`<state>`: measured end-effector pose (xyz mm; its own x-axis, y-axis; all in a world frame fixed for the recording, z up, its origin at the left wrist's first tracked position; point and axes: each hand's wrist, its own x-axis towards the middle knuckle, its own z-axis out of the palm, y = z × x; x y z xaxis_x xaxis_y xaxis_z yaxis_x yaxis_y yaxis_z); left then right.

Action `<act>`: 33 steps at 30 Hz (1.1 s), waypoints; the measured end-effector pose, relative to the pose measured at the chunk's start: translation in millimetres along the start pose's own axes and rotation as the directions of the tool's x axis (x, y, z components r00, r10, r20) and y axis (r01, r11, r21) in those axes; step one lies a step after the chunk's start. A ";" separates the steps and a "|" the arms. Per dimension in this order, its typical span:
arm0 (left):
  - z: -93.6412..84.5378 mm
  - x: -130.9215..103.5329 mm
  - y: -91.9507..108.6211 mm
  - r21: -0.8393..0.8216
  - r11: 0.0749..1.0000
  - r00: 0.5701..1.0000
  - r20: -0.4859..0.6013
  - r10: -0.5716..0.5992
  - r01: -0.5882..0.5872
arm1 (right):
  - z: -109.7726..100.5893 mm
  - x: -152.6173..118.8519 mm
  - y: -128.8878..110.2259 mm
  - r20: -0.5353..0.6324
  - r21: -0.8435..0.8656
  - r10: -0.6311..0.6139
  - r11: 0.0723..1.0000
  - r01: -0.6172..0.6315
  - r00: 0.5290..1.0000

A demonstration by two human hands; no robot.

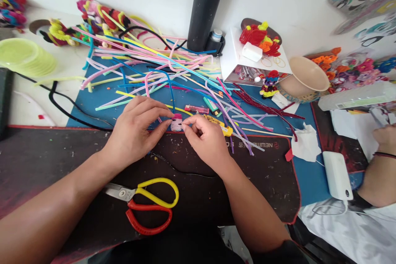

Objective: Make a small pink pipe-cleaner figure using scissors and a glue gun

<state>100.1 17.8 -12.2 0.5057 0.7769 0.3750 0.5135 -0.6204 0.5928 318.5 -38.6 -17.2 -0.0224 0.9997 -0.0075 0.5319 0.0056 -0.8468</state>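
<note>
Between my hands is a small pink and pale pink fuzzy piece (176,123), with small dark bits on its front. My left hand (139,128) pinches its left side between thumb and fingers. My right hand (207,138) has its thumb and forefinger pressed together at its right side, on a small dark bit. Scissors (148,204) with one yellow and one red handle lie on the dark mat (198,198) below my hands. A thin black strand (176,168) runs across the mat. A yellow cutter (228,130) lies beside my right hand.
Many coloured pipe cleaners (148,62) spread over the blue mat behind. Beyond stand a black thermos (206,8), a white box (229,55) and a beige bowl (309,72). Fuzzy figures (60,33) lie back left. At right are a power bank (337,175) and another person's arm (379,173).
</note>
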 end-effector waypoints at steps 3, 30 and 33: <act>-0.8 -1.0 1.0 -0.005 1.000 1.000 -0.008 0.018 -0.018 | 0.8 -0.5 0.4 -0.002 0.004 -0.020 1.000 0.020 1.000; -14.9 1.7 -2.3 -0.175 0.978 0.967 0.245 -0.071 0.116 | 2.2 -5.2 -1.6 0.098 -0.057 -0.187 0.980 0.193 0.978; -15.9 1.6 -4.2 -0.173 0.977 0.960 0.268 -0.075 0.124 | 2.3 -5.3 -2.2 0.106 -0.056 -0.189 0.979 0.196 0.976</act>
<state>87.7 23.3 -2.8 0.6335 0.7636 0.1247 0.4447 -0.4913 0.7489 315.5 -44.0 -16.5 -0.2119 0.9725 0.0969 0.5634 0.2026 -0.8010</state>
